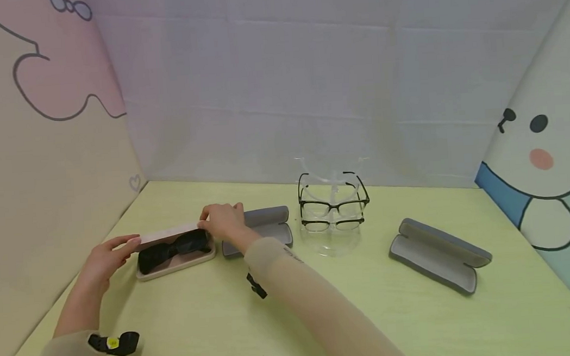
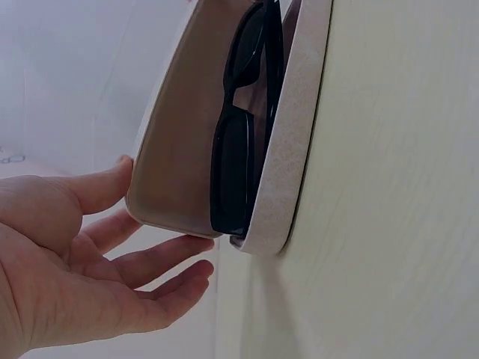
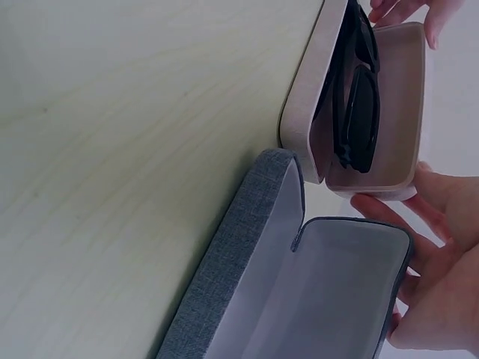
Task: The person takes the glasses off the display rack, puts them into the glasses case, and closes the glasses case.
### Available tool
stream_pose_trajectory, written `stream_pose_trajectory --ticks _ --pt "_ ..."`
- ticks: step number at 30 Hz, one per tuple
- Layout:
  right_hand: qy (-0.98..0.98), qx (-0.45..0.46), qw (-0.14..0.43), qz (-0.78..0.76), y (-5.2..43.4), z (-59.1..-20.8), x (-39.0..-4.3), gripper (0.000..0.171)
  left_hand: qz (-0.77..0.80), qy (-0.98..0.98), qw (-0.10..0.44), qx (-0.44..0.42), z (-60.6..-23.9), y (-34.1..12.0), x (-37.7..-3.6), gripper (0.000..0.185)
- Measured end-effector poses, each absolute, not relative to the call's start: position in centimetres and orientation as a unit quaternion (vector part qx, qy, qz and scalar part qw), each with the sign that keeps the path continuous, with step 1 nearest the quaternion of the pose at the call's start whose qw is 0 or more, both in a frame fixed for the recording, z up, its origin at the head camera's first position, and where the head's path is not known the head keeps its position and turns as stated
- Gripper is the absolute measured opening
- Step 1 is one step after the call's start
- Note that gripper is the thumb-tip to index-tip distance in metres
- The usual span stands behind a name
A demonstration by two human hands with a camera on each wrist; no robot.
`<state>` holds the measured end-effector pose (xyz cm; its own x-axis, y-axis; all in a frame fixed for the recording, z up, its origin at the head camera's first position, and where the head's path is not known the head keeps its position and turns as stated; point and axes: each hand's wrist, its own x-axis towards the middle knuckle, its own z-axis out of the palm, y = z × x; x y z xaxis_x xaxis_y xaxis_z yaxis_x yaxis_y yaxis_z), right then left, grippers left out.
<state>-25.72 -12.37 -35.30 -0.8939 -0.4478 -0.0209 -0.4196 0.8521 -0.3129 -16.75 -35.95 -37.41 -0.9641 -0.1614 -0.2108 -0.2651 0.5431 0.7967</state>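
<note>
A beige glasses case (image 1: 173, 265) lies open at the table's left, with black sunglasses (image 1: 174, 249) inside. My left hand (image 1: 118, 248) has straight fingers touching the left end of the raised lid (image 1: 166, 237). My right hand (image 1: 221, 220) rests on the lid's right end, fingers behind it. The left wrist view shows the sunglasses (image 2: 232, 164) between lid and base (image 2: 296, 149), and the left hand (image 2: 161, 221) open at the lid's end. In the right wrist view the right hand (image 3: 441, 277) lies behind the case (image 3: 307, 97) with its sunglasses (image 3: 355, 112).
An open grey case (image 1: 268, 225) lies just behind my right forearm, also shown as the grey case (image 3: 247, 284). A clear stand (image 1: 335, 235) holds two pairs of dark-framed glasses (image 1: 333, 207). A second open grey case (image 1: 439, 255) lies at the right. Printed walls enclose the table (image 1: 321, 284).
</note>
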Motion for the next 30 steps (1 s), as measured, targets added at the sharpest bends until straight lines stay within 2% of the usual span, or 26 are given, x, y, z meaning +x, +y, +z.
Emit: stream_pose_trajectory --ticks 5,17,25,30 --pt "0.954 -0.254 0.046 -0.150 -11.8 -35.4 -25.6 0.015 0.451 0.880 0.096 -0.112 -37.3 -36.2 -16.1 0.077" --pt "0.950 -0.289 0.040 -0.109 -11.5 -35.7 -25.2 0.014 0.432 0.891 0.098 -0.099 -37.8 -36.5 -15.3 0.075" --pt "0.945 -0.326 -0.005 -0.004 -11.8 -36.9 -24.5 0.011 0.381 0.918 0.085 -0.066 -38.6 -35.7 -15.1 0.056" --pt "0.947 -0.321 -0.020 -0.004 -11.7 -37.0 -24.2 0.006 0.363 0.927 0.073 -0.066 -38.3 -35.4 -15.3 0.049"
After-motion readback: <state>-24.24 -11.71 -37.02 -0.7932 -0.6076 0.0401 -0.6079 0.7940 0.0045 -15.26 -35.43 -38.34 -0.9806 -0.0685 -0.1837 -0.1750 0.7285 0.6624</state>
